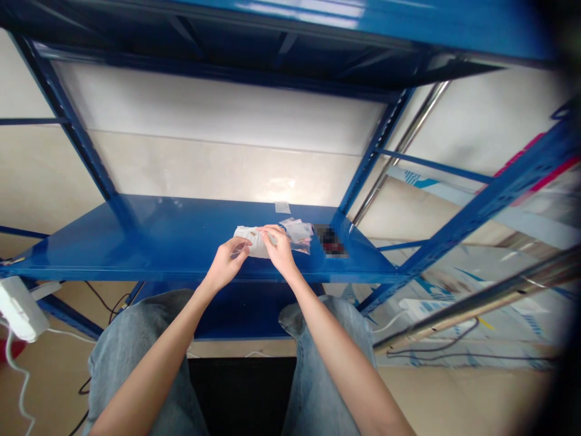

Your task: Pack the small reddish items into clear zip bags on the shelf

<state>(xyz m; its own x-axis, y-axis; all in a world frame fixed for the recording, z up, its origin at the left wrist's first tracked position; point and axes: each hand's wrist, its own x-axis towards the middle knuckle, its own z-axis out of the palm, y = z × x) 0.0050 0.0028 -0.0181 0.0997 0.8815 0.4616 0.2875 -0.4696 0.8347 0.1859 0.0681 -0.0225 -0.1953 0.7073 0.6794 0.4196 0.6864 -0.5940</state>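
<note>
A white, crumpled cloth or soft pouch [258, 248] lies on the blue shelf in front of me, with a small brownish thing [253, 234] on top. My left hand [227, 261] is at its left side, thumb and fingers pinched on a piece of clear plastic [239, 248]. Over the right part of the white cloth is my right hand [279, 248], its thumb and fingers brought close together. Whatever lies between the right fingertips is too small to make out. Just right of that hand are several small clear plastic bags [298, 230], some with pinkish contents.
A small white packet [282, 208] lies near the shelf's back edge. A blurred-out dark and red item [332, 242] is at the right. Blue uprights [363, 160] and an upper shelf [290, 66] frame the space. A white power strip [20, 309] hangs at the left front corner.
</note>
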